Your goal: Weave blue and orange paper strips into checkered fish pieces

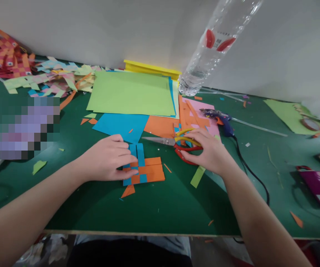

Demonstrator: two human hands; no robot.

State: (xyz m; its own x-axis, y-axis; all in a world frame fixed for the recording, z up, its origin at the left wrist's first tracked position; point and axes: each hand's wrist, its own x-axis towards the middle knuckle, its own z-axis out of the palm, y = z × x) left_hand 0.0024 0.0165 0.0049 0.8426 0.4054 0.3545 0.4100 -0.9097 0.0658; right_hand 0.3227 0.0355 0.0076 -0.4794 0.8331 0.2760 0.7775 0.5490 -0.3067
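Observation:
A small weave of blue and orange paper strips [150,172] lies flat on the green table, its strips sticking out to the far side and to the right. My left hand [107,159] rests over its left part, fingers curled on the weave and thumb along the near side, so that corner is hidden. To the right, my right hand [208,150] grips scissors [167,141] by their yellow and red handles. Their blades point left, just beyond the weave and apart from it. An orange paper scrap [128,191] lies by the weave's near edge.
Green sheets [132,92] and a blue sheet [118,124] lie behind my hands. A plastic bottle [207,52] stands at the back. The glue gun [224,122] trails a black cord on the right. Woven paper pieces [6,55] pile up at back left, near a blurred-out device [23,129].

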